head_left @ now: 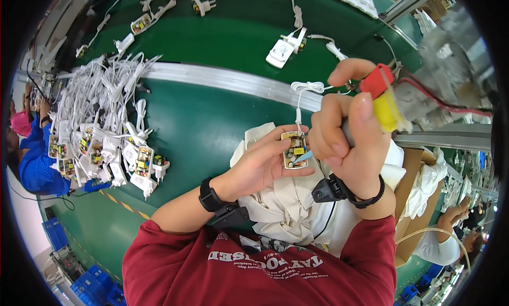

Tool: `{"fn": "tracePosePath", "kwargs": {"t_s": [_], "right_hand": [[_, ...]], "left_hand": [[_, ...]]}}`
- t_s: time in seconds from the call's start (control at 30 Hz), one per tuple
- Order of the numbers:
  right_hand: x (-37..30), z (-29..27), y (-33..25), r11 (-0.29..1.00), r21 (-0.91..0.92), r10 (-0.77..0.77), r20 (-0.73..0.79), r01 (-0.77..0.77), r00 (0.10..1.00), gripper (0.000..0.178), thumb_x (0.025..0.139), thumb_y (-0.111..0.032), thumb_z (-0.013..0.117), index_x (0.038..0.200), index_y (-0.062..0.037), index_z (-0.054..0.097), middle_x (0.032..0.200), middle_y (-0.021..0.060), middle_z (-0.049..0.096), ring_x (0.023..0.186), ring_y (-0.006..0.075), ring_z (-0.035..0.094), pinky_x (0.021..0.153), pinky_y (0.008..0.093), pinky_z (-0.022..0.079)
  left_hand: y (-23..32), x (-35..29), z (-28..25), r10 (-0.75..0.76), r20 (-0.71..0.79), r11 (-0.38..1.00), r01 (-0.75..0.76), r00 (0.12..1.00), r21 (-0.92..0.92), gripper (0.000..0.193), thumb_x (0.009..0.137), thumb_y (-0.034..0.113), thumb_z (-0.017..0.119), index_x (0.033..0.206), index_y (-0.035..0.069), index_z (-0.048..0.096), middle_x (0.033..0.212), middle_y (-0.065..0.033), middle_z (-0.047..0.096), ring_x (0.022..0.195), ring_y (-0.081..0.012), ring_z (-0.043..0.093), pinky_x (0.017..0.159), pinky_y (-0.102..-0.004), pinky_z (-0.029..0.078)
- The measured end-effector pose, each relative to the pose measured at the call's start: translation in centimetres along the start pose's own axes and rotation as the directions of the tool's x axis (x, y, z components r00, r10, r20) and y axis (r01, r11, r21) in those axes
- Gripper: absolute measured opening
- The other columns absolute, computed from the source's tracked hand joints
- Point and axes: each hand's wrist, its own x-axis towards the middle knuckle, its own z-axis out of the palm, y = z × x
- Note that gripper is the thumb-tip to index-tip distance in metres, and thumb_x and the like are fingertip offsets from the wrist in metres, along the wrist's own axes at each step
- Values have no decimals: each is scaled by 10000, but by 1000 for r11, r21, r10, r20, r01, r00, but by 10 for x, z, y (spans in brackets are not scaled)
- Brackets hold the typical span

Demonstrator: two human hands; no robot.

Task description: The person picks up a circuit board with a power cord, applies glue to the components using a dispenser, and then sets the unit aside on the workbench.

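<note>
My left hand (pixel 259 165) holds an opened white power adapter (pixel 289 162), its circuit board with a yellow transformer facing up. A white cord (pixel 298 114) runs from its far end to a coiled bundle on the bench. Closed around a glue dispenser, my right hand (pixel 352 139) brings the light-blue nozzle (pixel 305 157) over the near part of the board. Whether the tip touches the board is too small to tell. Beside my right hand's fingers is the dispenser's red part (pixel 376 80), with a yellow part (pixel 388 112) below it and red and black wires.
At the left, opened adapters (pixel 143 162) with cords lie in a large pile. Beyond a metal rail (pixel 212 79), more adapters (pixel 281 52) rest on a green surface. Off-white cloth (pixel 286 210) lies under my hands. A cardboard box (pixel 408 189) stands at the right. Other people work on both sides.
</note>
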Motion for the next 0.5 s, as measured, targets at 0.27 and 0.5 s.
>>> {"fn": "tracePosePath", "kwargs": {"t_s": [0.27,0.5], "right_hand": [[-6,-3,-9,997,69,-18,-42,20,999,310,972,-313,459,1098,-40,385,526,-25,361,407,36,300,382,205,233],[-10,-6,-14,980,199,-2,-33,8,999,220,948,-231,521,1046,-50,440,564,-48,390,432,18,319,399,191,240]], "left_hand": [[33,11,19,50,-134,943,-2,990,333,362,964,168,402,1291,15,382,1206,-106,526,1059,-198,571,923,-397,483],[89,109,87,52,237,625,-217,970,750,328,923,167,473,1193,-20,485,1011,-67,630,946,-167,608,835,-320,519]]}}
